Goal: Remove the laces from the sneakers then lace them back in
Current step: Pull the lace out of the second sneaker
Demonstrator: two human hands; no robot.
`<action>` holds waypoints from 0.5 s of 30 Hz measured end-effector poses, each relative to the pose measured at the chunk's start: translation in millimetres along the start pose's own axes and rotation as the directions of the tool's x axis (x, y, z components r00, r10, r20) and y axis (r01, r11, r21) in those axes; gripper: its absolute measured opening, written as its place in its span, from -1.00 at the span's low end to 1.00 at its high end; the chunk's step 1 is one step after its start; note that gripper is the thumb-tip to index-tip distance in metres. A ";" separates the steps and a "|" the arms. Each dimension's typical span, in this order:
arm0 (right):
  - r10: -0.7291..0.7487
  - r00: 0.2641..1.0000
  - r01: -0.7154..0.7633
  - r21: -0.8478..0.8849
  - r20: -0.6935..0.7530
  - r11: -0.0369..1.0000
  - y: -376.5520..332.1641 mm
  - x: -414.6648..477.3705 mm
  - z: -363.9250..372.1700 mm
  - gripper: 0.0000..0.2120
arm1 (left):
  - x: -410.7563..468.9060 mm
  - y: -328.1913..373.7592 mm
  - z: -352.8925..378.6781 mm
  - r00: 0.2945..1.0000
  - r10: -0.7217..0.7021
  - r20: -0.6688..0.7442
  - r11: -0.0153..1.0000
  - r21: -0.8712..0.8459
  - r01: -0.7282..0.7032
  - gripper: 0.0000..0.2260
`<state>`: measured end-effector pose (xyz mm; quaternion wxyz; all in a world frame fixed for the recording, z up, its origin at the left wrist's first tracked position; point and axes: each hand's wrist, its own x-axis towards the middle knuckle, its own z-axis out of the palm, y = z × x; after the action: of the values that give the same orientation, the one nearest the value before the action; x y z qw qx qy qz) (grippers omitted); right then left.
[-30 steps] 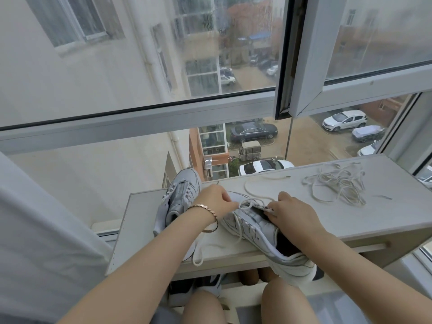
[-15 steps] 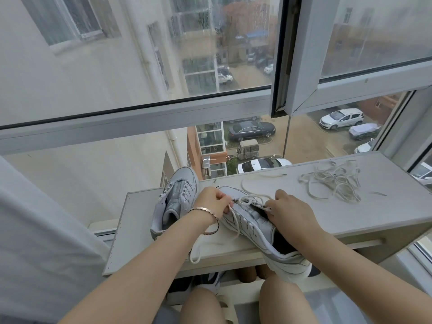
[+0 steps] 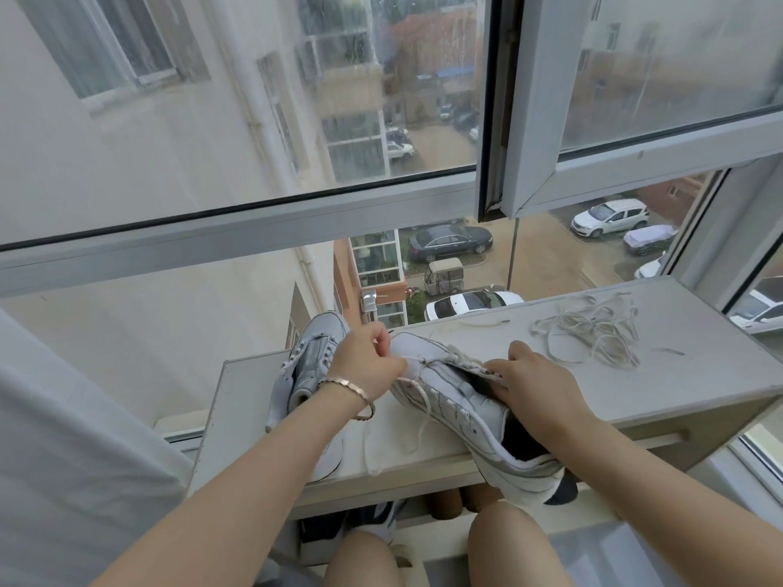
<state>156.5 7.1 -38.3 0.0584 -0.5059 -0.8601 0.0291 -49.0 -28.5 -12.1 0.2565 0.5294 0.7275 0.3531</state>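
Now both hands [image 3: 368,362] grip the laced sneaker [image 3: 462,400] between them.

Under the fingers of the right hand [image 3: 536,381], the sneaker [image 3: 462,410] looks like smooth, faintly glossy white leather or imitation leather, with a dark cloth lining. The lace [image 3: 417,402] pinched in the left hand's [image 3: 366,360] fingertips is flat woven cloth, matt and slightly frayed. A shiny rose-gold metal bracelet [image 3: 351,385] circles that wrist. Beneath both hands, the shelf [image 3: 695,349] appears matt, painted board.
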 end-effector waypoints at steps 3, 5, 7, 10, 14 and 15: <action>-0.005 0.998 0.011 0.096 -0.061 0.995 -1.0 -2.7 1.1 -0.88 | -1.9 1.4 5.3 0.986 -0.007 -0.169 1.000 0.019 0.010 -0.67; -0.010 0.996 0.019 0.103 -0.084 0.994 0.5 -2.7 1.3 -0.88 | 0.9 3.8 8.8 0.945 -0.293 -0.148 0.899 -0.380 0.219 -0.71; 0.003 0.995 0.008 0.108 -0.096 0.994 2.5 -3.3 4.8 -0.86 | 1.8 7.7 12.6 0.868 -0.492 0.064 0.586 -0.713 0.385 -0.76; -0.009 0.991 0.016 0.053 -0.130 0.998 4.0 -2.0 7.5 -0.80 | 1.0 8.5 11.2 0.849 -0.511 0.137 0.603 -0.647 0.468 -0.79; -0.063 0.995 0.064 0.008 -0.077 0.998 0.3 -1.4 4.2 -0.72 | 10.3 9.2 -8.1 0.966 -0.132 -0.221 0.935 -0.350 0.048 -0.81; -0.071 0.993 0.070 -0.006 -0.091 0.998 2.3 -0.5 6.3 -0.69 | 12.1 13.0 -18.4 0.997 0.032 -0.072 0.978 -0.202 -0.046 -0.80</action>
<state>157.8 7.8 -44.8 0.0980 -0.4762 -0.8739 0.0026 -58.8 -19.0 9.5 0.2775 0.5021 0.6855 0.4483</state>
